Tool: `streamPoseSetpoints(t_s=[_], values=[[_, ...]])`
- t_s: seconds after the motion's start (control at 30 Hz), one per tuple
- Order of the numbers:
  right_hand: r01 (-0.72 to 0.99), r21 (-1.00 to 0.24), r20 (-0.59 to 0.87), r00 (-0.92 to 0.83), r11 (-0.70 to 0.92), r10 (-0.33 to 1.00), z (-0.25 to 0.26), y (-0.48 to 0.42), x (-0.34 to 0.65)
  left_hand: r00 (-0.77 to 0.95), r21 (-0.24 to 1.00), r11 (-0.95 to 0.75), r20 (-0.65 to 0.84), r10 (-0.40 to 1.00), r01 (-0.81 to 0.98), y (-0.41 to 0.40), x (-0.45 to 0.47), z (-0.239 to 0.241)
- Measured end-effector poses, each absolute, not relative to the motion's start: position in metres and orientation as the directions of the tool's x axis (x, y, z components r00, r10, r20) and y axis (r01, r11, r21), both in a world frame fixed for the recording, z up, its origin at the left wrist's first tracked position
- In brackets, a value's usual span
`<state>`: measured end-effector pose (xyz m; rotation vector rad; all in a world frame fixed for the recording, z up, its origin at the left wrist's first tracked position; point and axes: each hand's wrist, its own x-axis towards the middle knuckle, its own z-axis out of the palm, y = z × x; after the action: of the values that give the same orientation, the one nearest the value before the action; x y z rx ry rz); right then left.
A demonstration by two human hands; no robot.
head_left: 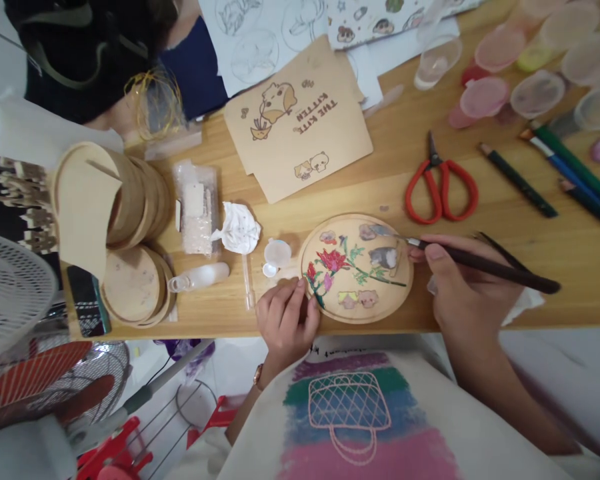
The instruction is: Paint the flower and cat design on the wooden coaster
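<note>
A round wooden board [330,230] lies near the table's front edge, with red flowers, green leaves and small animal pictures on it. My left hand [287,313] is at its left rim, fingers bent together and pressed against the edge. In my right hand [463,287] is a dark-handled paintbrush [490,261], pinched between thumb and fingers. Its slim tip reaches a small greyish picture [367,232] at the board's upper right; whether it touches is too fine to tell. A white tissue [523,305] and a thin dark stick show beside that hand.
Red-handled scissors [435,187], several pencils [517,180] and lidded paint cups [485,97] lie right. Behind the board is a brown printed card [300,127]. Leftward are a small white cup [277,253], crumpled tissue [237,228], bottle [200,277] and stacked wooden rounds [135,283].
</note>
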<state>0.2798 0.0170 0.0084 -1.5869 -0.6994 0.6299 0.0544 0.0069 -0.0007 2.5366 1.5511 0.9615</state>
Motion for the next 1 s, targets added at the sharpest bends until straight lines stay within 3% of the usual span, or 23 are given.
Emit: streamPoseSetpoints(t_s=[0.23,0.4,0.6,0.77,1.0], values=[[-0.168,-0.983,-0.074,0.724,0.072,0.686,0.017,0.023,0.285,0.311,0.321,-0.505,0.498,0.809,0.801,0.007,0.054,-0.002],[-0.239,-0.951,-0.061,0.766,0.196,0.639,0.037,0.01,0.311,0.319,0.306,-0.507,0.497,0.807,0.806,0.007,0.053,-0.003],[-0.074,-0.981,0.022,0.878,0.181,0.478,0.024,-0.04,0.348,0.306,0.284,-0.529,0.565,0.766,0.799,0.009,0.054,-0.007],[0.036,-0.999,0.018,0.814,-0.02,0.581,0.001,-0.071,0.35,0.305,0.259,-0.531,0.587,0.75,0.807,0.011,0.054,-0.012],[0.188,-0.982,0.158,0.76,0.019,0.63,-0.017,-0.077,0.348,0.273,0.302,-0.529,0.6,0.752,0.793,0.015,0.046,-0.02]])
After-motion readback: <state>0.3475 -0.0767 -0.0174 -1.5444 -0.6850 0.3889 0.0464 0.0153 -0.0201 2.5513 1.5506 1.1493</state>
